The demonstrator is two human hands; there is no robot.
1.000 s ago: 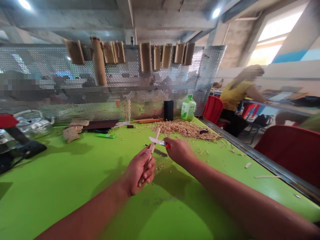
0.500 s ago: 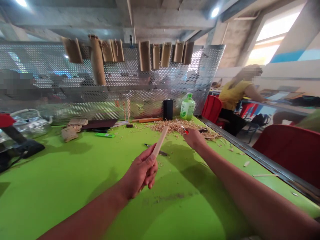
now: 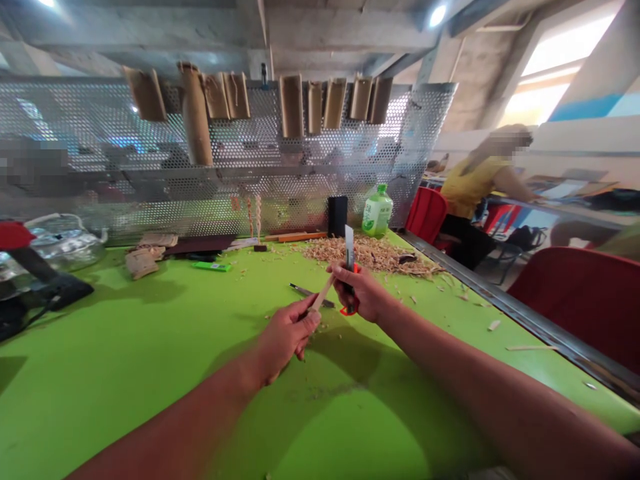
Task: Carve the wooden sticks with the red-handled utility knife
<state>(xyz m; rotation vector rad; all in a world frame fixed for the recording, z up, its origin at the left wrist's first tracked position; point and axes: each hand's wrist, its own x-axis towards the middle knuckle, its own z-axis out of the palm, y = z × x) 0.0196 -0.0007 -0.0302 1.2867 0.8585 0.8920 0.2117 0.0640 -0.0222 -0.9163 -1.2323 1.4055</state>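
My left hand (image 3: 287,337) is closed round the near end of a pale wooden strip (image 3: 323,293), which slants up and away to the right. In my right hand (image 3: 365,293) is a utility knife (image 3: 349,257) with a red and black handle, its blade pointing upward. The right thumb and fingertips meet the far end of the strip. Below the strip, partly covered by it, a slim dark tool with a metal part (image 3: 300,289) lies on the green tabletop (image 3: 150,373).
Wood shavings (image 3: 373,255) are heaped at the back right, near a green bottle (image 3: 377,212) and a black block (image 3: 337,215). A bright green box (image 3: 212,266) lies back left. A kettle (image 3: 75,243) stands far left. A person (image 3: 475,180) sits beyond the right edge.
My right hand has come back from the shavings toward my left hand. The knife blade now stands upright beside the strip's far end, and that hand touches the strip.
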